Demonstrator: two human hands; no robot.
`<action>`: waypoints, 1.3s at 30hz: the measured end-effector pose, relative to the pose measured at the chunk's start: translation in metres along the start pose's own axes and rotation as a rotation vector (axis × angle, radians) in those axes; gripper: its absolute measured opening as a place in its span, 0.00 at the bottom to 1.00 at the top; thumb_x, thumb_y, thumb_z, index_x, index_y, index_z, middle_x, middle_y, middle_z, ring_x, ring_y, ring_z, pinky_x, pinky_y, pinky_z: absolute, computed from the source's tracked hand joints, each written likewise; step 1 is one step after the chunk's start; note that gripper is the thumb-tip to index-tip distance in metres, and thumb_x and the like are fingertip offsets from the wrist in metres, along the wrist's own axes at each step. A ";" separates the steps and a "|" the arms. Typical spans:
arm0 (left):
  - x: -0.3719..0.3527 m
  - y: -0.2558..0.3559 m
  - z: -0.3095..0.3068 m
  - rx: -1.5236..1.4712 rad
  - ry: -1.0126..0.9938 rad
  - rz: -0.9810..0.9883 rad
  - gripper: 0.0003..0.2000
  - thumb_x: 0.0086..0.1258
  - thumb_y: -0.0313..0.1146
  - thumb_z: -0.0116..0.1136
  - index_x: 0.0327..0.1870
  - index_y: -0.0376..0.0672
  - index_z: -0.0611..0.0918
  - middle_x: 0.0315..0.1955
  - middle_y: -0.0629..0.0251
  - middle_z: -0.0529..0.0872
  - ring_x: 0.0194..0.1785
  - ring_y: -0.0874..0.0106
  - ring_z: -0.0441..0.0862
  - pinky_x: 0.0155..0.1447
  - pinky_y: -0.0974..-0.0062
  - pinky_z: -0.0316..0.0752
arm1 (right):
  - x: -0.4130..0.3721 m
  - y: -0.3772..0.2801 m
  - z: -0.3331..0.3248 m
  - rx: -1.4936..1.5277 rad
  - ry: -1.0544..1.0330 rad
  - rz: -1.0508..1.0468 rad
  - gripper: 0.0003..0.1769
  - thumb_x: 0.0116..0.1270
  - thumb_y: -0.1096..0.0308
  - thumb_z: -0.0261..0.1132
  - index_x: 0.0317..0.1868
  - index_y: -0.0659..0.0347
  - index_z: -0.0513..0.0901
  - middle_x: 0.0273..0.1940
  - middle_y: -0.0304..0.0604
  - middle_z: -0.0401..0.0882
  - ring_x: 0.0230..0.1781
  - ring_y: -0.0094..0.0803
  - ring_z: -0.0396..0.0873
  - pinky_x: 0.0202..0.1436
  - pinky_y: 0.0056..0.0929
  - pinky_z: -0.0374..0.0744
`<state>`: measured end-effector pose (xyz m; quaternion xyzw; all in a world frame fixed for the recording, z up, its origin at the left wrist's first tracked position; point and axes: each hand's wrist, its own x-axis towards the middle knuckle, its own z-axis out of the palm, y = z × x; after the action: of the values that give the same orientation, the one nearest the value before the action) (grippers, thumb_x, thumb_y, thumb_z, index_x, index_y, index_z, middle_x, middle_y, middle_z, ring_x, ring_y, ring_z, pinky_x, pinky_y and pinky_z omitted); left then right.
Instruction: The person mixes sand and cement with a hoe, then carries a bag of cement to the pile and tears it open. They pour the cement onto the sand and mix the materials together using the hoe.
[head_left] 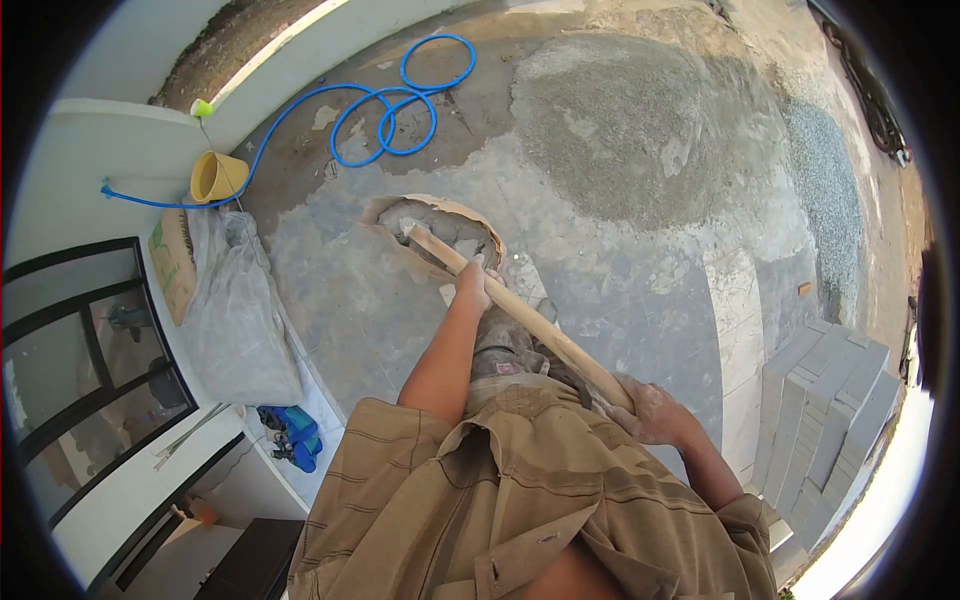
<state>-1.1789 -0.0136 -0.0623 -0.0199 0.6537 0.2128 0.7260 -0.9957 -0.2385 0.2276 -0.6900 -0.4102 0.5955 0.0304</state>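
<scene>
A long wooden tool handle (545, 330) runs diagonally in front of me. My left hand (475, 284) is wrapped round it near its far end. Closer to my body, my right hand (650, 411) grips the near end, low at my right side. The handle's far end reaches into an opened paper bag (492, 222) of grey cement-like material (432, 218) on the floor. What kind of head the tool has, I cannot make out; it is buried or hidden there. Grey dust coats my right hand.
A blue hose (372, 160) lies coiled beyond the bag, near a yellow bucket (218, 178). A broad grey sand pile (630, 130) spreads ahead right, with gravel (825, 165) past it. Stacked grey blocks (815, 410) stand at right. Plastic sheeting (240, 320) lies along the left wall.
</scene>
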 end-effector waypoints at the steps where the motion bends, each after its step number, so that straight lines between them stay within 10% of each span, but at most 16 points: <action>1: -0.001 0.008 0.000 0.023 -0.017 -0.003 0.11 0.68 0.37 0.52 0.40 0.41 0.68 0.17 0.64 0.69 0.17 0.67 0.69 0.22 0.65 0.70 | -0.007 -0.018 -0.008 0.004 0.004 -0.003 0.28 0.59 0.59 0.60 0.58 0.63 0.70 0.39 0.63 0.78 0.44 0.55 0.77 0.47 0.44 0.74; 7: 0.003 0.054 -0.013 0.010 -0.147 -0.164 0.16 0.69 0.41 0.52 0.46 0.40 0.65 0.23 0.58 0.72 0.22 0.64 0.72 0.30 0.60 0.74 | -0.022 -0.081 -0.016 0.048 0.123 -0.273 0.34 0.55 0.71 0.62 0.64 0.61 0.67 0.38 0.58 0.80 0.38 0.47 0.80 0.43 0.36 0.76; 13: -0.036 0.117 -0.038 0.405 -0.270 -0.142 0.21 0.65 0.44 0.58 0.51 0.36 0.70 0.36 0.56 0.78 0.36 0.61 0.77 0.45 0.61 0.76 | -0.015 -0.172 -0.015 0.096 0.379 -0.068 0.21 0.58 0.62 0.66 0.50 0.64 0.79 0.30 0.56 0.80 0.28 0.42 0.79 0.32 0.33 0.75; 16: -0.045 0.154 -0.064 1.049 -0.232 0.624 0.30 0.60 0.42 0.59 0.60 0.35 0.67 0.50 0.49 0.75 0.52 0.60 0.76 0.58 0.63 0.71 | -0.007 -0.230 -0.028 0.121 0.398 0.162 0.17 0.58 0.61 0.66 0.43 0.65 0.82 0.26 0.56 0.79 0.26 0.41 0.78 0.29 0.32 0.73; 21: -0.190 0.220 -0.014 1.374 -1.143 1.115 0.27 0.54 0.37 0.61 0.57 0.39 0.73 0.52 0.51 0.76 0.54 0.61 0.75 0.58 0.68 0.69 | 0.009 -0.293 -0.025 -0.096 0.629 0.039 0.22 0.59 0.52 0.66 0.41 0.65 0.83 0.20 0.45 0.77 0.19 0.28 0.73 0.25 0.27 0.70; 24: -0.241 0.225 0.022 1.429 -1.532 0.936 0.23 0.55 0.36 0.63 0.52 0.39 0.76 0.43 0.55 0.81 0.49 0.67 0.78 0.50 0.71 0.72 | 0.016 -0.320 -0.029 -0.197 0.730 -0.089 0.26 0.60 0.47 0.64 0.43 0.64 0.83 0.25 0.48 0.78 0.24 0.32 0.76 0.29 0.30 0.74; 28: -0.264 0.218 0.034 1.329 -1.534 1.169 0.17 0.53 0.32 0.64 0.44 0.37 0.79 0.35 0.56 0.83 0.42 0.66 0.80 0.45 0.72 0.73 | 0.036 -0.330 -0.031 -0.310 0.942 -0.174 0.29 0.61 0.42 0.61 0.46 0.61 0.82 0.32 0.50 0.79 0.30 0.38 0.78 0.36 0.35 0.77; 34: -0.249 0.227 0.038 1.172 -1.317 1.333 0.06 0.52 0.26 0.63 0.31 0.37 0.81 0.22 0.61 0.83 0.26 0.70 0.80 0.33 0.75 0.73 | 0.043 -0.321 -0.044 0.223 1.277 -0.448 0.29 0.65 0.42 0.56 0.47 0.63 0.80 0.32 0.44 0.79 0.29 0.30 0.80 0.33 0.29 0.79; 39: -0.252 0.249 0.037 1.013 -1.193 1.283 0.06 0.50 0.24 0.62 0.29 0.36 0.81 0.23 0.61 0.82 0.26 0.74 0.80 0.32 0.77 0.72 | 0.047 -0.238 -0.002 0.689 1.192 -0.276 0.31 0.67 0.45 0.54 0.50 0.68 0.79 0.31 0.44 0.78 0.27 0.26 0.79 0.28 0.24 0.78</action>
<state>-1.2416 0.1525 0.2466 0.7552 0.0850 0.2356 0.6058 -1.1223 -0.0518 0.3175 -0.7914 -0.1955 0.2027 0.5425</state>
